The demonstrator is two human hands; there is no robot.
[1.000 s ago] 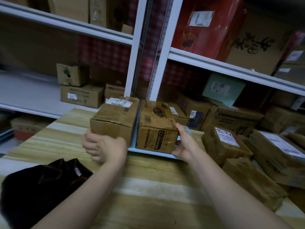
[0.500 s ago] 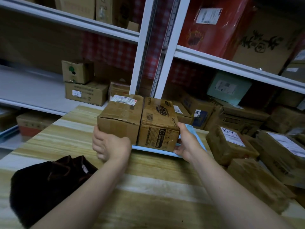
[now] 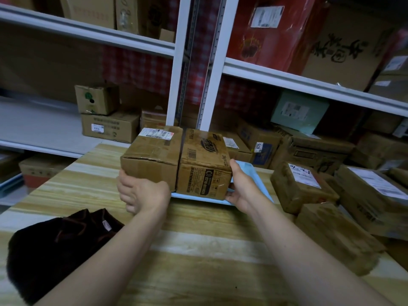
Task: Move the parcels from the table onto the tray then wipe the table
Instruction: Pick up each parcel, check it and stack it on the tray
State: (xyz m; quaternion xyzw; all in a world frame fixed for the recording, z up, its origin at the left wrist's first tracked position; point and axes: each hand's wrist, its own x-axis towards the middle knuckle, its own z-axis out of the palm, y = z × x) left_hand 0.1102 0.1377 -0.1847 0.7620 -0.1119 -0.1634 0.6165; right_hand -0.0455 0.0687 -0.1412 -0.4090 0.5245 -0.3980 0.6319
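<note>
A dark cloth (image 3: 59,246) lies nearest, left of the tray (image 3: 249,173) at the table's (image 3: 198,250) near-left edge. Striped tabletop shows between it and the tray's front rim. The left hand (image 3: 143,193) curls round the labelled parcel's (image 3: 152,155) near-left bottom corner. The right hand (image 3: 245,191) clasps the printed parcel's (image 3: 203,164) near-right corner. The two parcels touch on the tray, hiding its left edge. Stacked parcels (image 3: 302,186) crowd its right side, and white shelf uprights (image 3: 176,62) stand behind.
</note>
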